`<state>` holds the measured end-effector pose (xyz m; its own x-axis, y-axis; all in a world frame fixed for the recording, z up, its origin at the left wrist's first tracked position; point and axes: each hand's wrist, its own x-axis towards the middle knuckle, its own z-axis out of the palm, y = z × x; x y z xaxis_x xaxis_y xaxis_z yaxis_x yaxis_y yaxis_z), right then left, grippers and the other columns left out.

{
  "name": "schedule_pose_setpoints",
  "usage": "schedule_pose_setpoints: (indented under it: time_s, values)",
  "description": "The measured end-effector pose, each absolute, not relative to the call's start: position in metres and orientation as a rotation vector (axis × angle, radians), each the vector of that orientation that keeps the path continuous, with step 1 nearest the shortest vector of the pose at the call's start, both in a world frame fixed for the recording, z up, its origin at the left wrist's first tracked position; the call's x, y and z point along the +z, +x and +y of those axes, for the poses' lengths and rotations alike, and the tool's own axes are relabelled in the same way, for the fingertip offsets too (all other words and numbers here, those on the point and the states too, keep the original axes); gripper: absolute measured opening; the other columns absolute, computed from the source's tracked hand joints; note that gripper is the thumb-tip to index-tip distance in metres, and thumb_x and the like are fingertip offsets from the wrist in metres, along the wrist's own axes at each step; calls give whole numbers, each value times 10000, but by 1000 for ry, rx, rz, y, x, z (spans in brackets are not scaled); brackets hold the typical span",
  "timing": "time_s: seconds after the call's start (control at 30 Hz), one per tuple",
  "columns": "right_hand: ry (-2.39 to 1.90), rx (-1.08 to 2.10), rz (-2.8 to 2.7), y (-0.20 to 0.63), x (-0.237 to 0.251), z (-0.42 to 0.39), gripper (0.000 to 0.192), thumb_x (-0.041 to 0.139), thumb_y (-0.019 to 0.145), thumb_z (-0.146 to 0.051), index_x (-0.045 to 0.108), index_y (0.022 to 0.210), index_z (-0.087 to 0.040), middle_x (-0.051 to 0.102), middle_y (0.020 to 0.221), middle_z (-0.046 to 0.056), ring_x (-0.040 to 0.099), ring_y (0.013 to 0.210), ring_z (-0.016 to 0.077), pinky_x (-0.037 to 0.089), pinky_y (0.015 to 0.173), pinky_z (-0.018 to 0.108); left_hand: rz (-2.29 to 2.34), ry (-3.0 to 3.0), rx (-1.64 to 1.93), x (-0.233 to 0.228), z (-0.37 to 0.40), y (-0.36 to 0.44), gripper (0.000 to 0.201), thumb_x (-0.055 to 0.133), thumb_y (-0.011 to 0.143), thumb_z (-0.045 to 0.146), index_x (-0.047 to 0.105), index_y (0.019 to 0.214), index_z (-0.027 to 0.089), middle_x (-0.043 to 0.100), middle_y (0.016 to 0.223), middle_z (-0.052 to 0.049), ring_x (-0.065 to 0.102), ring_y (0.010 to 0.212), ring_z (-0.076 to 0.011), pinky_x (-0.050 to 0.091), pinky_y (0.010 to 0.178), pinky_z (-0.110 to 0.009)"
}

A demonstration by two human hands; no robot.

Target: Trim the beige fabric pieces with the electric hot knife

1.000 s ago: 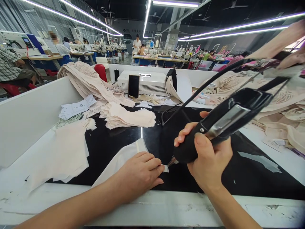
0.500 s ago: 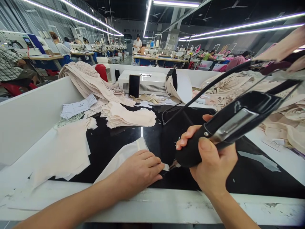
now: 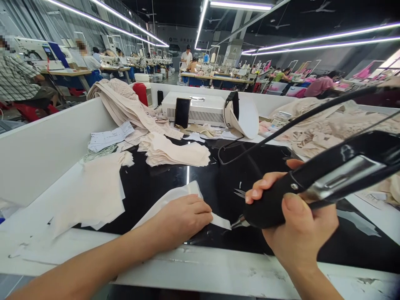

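My left hand [image 3: 183, 216] is palm down on a pale, thin fabric piece [image 3: 162, 203], its bent fingers closed on the strip-like edge. A narrow end of that fabric [image 3: 221, 222] reaches out to the right past my fingertips. My right hand [image 3: 295, 221] is wrapped around a thick black corded hand tool [image 3: 271, 206] with a metal side plate. The tool's pointed metal tip [image 3: 240, 223] meets the strip's end or lies just beside it. Thin pointed blades [image 3: 240, 193] show by my right fingertips; whether I hold them too, I cannot tell.
A black work surface [image 3: 218, 179] carries a cream fabric stack [image 3: 178, 151] and, on the left, more pale pieces [image 3: 93, 187]. Behind stand a phone [image 3: 182, 112] and a vented white box [image 3: 200, 106]. A black cable [image 3: 265, 135] crosses to the right. Fabric heaps [image 3: 331, 121] fill the right.
My right hand and the tool have moved right, the tool now lying lower. My left hand has slid slightly left against the surface, so more of the strip shows. The view has shifted a little.
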<state>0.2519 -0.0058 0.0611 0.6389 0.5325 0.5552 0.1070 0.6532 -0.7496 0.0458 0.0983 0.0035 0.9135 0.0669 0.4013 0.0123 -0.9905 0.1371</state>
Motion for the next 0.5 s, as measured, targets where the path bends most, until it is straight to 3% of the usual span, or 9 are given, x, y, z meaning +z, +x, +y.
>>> schedule_pose_setpoints:
  time_s: [0.2, 0.5]
  values:
    - [-835, 271, -839, 250, 68, 1, 483, 1052, 854, -411, 800, 1244, -277, 780, 833, -32, 708, 587, 192, 656, 496, 316, 89, 2922, 627, -1, 97, 47, 177, 681, 1175, 61, 801, 1119, 179, 859, 1208, -90, 809, 1122, -216, 653, 1034, -342]
    - [-798, 274, -856, 236, 64, 26, 447, 1008, 919, -413, 759, 1273, -297, 770, 868, -47, 720, 595, 180, 667, 532, 323, 63, 2963, 625, 3, 96, 49, 179, 641, 1193, 72, 790, 1143, 159, 863, 1191, -83, 812, 1124, -227, 630, 1065, -342]
